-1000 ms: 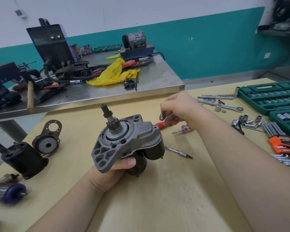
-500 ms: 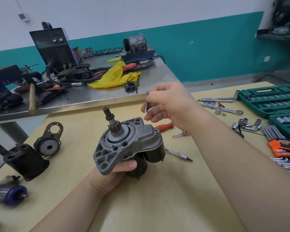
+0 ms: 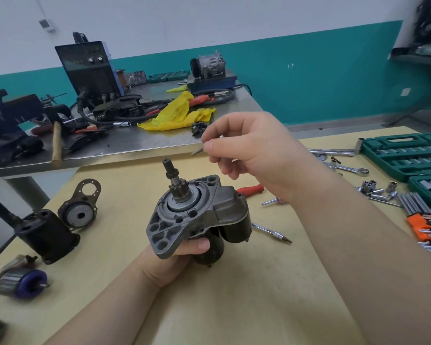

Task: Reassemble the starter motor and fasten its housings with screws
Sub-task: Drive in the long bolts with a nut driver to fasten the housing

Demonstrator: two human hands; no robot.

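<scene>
My left hand [image 3: 184,252] grips the grey starter motor housing [image 3: 197,215] from below and holds it above the wooden table [image 3: 234,295], with the pinion shaft [image 3: 172,175] pointing up and away. My right hand [image 3: 249,150] hovers above and right of the housing and pinches a long thin screw [image 3: 197,151] between thumb and fingers. The screw tilts, its tip down to the left, a little above the shaft. A black motor body [image 3: 45,235], an end plate [image 3: 81,210] and an armature [image 3: 23,282] lie at the left of the table.
A red-handled screwdriver [image 3: 250,189] and a bit driver [image 3: 271,231] lie behind the housing. Sockets [image 3: 376,190], wrenches [image 3: 346,168], hex keys [image 3: 423,220] and green socket cases [image 3: 403,155] fill the right side. A cluttered steel bench [image 3: 125,145] stands behind the table.
My right hand has lifted the screw off the table area and carried it up and left to above the housing. The screw has turned from upright to tilted. My left hand keeps holding the housing.
</scene>
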